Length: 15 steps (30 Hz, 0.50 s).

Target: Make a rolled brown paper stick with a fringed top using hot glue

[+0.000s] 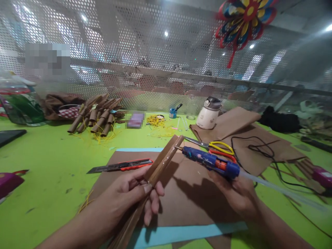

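My left hand [141,193] pinches a long folded strip of brown paper [162,160] between thumb and fingers. A shiny line of glue runs along the strip's upper part. Wrapped round a blue hot glue gun [207,159] is my right hand [233,190], its fingers partly hidden beneath the gun. The gun's metal tip is at the strip's upper right edge, and a clear glue stick [269,185] trails from its back. Below both hands lies a brown paper sheet [181,207] over light blue paper [192,235].
A utility knife [124,166] with its blade out lies left of the strip. Scissors [220,148] rest behind the glue gun. Rolled brown paper tubes [101,117] are heaped at the back left. A white bottle [209,114] stands at the back, near folded brown paper [233,122] and a black cord [259,148].
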Each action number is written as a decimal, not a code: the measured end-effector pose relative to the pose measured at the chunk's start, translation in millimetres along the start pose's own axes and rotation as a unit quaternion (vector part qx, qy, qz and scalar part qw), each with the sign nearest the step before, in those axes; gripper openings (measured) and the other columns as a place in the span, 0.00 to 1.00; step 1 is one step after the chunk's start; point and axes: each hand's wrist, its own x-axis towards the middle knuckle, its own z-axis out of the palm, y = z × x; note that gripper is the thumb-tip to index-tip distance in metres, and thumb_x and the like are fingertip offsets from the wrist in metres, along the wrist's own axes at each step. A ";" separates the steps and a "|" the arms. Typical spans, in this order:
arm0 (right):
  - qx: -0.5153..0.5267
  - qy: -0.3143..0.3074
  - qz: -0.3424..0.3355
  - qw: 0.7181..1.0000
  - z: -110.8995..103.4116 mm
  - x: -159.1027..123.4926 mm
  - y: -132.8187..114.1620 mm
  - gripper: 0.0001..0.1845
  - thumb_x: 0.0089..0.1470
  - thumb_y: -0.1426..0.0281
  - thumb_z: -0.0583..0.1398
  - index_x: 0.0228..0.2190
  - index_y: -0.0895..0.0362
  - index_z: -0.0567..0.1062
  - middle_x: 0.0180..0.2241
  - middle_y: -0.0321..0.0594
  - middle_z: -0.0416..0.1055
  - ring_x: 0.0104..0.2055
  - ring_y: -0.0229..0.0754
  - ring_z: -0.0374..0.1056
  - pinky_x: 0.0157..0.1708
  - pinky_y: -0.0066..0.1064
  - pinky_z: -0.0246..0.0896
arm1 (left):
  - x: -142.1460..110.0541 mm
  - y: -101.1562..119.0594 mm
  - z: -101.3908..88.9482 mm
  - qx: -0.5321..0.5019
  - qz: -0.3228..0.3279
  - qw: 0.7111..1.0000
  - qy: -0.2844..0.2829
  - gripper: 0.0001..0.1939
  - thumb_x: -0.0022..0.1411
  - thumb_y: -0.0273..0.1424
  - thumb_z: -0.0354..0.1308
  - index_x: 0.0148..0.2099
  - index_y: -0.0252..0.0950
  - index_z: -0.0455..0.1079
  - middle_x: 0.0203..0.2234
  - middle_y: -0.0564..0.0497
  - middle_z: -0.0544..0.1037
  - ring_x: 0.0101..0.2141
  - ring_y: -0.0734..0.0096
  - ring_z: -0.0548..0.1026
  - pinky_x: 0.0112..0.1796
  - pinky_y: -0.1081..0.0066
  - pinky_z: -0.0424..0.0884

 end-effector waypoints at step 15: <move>0.007 -0.030 -0.038 0.999 -2.4 5.7 -13.6 0.11 0.58 0.68 0.55 0.28 0.55 0.75 0.20 0.37 0.71 0.24 0.42 0.68 0.25 0.28 0.66 | 1.0 -3.4 -2.2 0.007 -0.006 1.000 -0.006 0.12 0.66 0.36 0.50 0.43 0.32 0.68 0.27 0.48 0.74 0.22 0.78 0.70 0.25 0.78 0.66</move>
